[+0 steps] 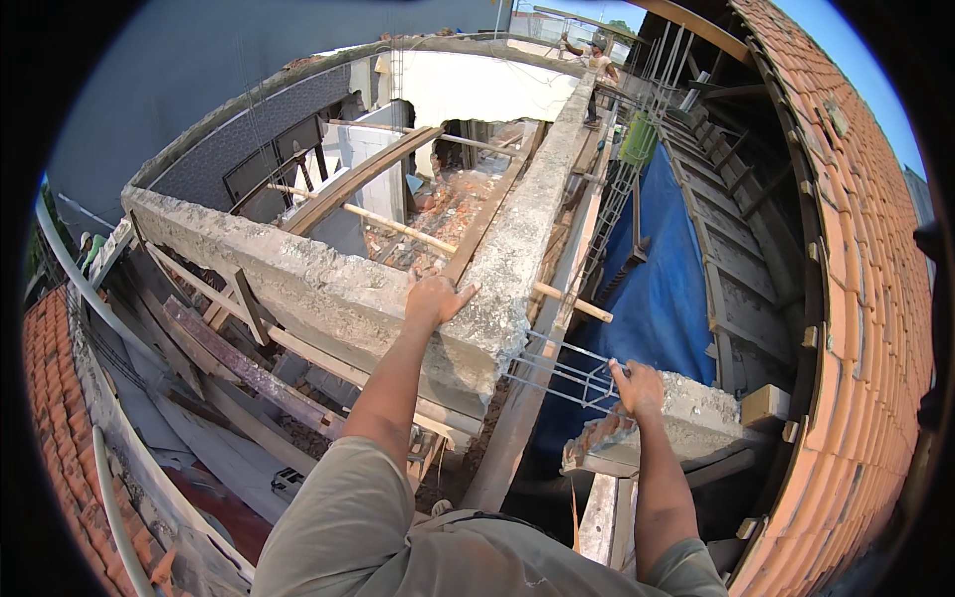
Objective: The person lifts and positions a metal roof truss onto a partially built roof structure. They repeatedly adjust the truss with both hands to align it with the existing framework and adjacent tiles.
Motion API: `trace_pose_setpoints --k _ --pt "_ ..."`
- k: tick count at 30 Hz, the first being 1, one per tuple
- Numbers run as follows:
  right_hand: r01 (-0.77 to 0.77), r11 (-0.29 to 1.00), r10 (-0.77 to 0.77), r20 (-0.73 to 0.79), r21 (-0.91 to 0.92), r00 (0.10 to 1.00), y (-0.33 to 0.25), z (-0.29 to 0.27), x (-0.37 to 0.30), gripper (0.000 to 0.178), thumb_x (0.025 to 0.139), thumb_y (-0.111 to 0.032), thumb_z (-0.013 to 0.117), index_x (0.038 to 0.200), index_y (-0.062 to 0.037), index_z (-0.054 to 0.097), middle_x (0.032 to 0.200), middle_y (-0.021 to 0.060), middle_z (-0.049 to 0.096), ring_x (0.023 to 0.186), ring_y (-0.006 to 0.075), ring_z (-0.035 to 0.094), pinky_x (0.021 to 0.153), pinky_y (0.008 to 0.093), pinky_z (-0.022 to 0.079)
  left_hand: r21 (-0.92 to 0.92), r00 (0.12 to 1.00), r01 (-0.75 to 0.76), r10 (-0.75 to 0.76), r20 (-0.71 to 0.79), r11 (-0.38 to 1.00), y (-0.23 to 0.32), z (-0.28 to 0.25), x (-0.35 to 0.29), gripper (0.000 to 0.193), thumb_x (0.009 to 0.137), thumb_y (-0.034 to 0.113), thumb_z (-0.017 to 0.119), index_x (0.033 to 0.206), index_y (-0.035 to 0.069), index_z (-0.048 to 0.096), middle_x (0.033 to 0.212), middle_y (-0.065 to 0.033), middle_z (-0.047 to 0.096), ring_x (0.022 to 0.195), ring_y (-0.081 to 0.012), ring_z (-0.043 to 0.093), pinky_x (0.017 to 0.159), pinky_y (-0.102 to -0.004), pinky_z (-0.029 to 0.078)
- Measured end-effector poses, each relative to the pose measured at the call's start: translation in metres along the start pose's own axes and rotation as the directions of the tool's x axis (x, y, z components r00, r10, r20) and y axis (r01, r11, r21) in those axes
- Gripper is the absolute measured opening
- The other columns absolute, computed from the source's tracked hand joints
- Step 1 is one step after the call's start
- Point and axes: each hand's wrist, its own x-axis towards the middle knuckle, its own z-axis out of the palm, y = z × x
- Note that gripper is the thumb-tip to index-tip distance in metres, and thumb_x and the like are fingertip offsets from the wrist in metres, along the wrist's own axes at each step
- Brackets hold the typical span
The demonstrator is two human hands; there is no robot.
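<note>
My left hand point(438, 299) is open, pressing down on the top of a rough concrete beam point(502, 289) near its broken corner, thumb stretched to the right. From that broken end a cage of steel rebar point(567, 370) spans a gap to a shorter concrete stub point(706, 413) on the right. My right hand point(640, 388) is closed around the rebar where it enters the stub. Part of its grip is hidden behind the fingers. A wooden plank point(492, 224) lies along the beam's inner side, its near end beside my left hand.
Rubble point(428, 224) covers the floor far below, inside the walls. A blue tarp point(657, 279) hangs on the right, beside a tiled roof point(846, 328). A wooden pole point(398, 227) crosses under the beam. Another person point(597, 70) is at the far end. Loose boards point(249, 358) lie lower left.
</note>
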Motion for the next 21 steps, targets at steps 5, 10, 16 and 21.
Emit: trace_pose_setpoints --k 5,10,16,21 --pt "0.01 1.0 -0.011 -0.056 -0.027 0.998 0.003 0.009 0.004 0.076 0.114 -0.072 0.057 0.116 -0.003 0.089 0.111 0.0255 0.088 0.117 0.0487 0.08 0.114 0.0575 0.055 -0.044 0.991 -0.042 0.036 -0.126 0.998 -0.011 0.022 0.006 0.11 0.11 0.095 0.041 0.132 -0.001 0.09 0.143 -0.0286 0.083 0.145 -0.0427 0.075 0.144 -0.0712 0.019" --pt "-0.107 0.994 0.109 0.049 -0.035 0.993 -0.005 0.009 0.018 0.086 0.112 -0.08 0.053 0.128 -0.0042 0.092 0.117 0.0286 0.088 0.121 0.0479 0.082 0.115 0.0573 0.055 -0.08 0.999 -0.036 0.036 -0.006 0.996 -0.009 0.014 0.012 0.108 0.11 0.094 0.043 0.137 -0.001 0.088 0.145 -0.0277 0.083 0.148 -0.0418 0.073 0.144 -0.0718 0.02" --pt "-0.154 0.986 0.155 0.008 -0.066 0.988 -0.012 0.009 0.017 0.095 0.113 -0.086 0.048 0.118 -0.0031 0.094 0.107 0.0302 0.087 0.115 0.0492 0.083 0.116 0.0581 0.055 -0.147 0.999 0.005 -0.011 -0.035 0.989 -0.002 0.002 0.004 0.104 0.111 0.09 0.047 0.144 -0.001 0.085 0.149 -0.0259 0.082 0.15 -0.0405 0.072 0.145 -0.072 0.019" --pt "-0.119 0.992 0.117 -0.04 -0.04 0.992 -0.012 0.007 0.014 0.094 0.113 -0.086 0.046 0.106 -0.005 0.093 0.101 0.0299 0.086 0.108 0.0525 0.082 0.105 0.0602 0.059 -0.115 0.999 -0.014 0.008 -0.053 0.993 -0.006 0.01 0.005 0.104 0.111 0.089 0.048 0.145 -0.002 0.084 0.15 -0.0264 0.081 0.15 -0.0407 0.072 0.145 -0.0722 0.018"
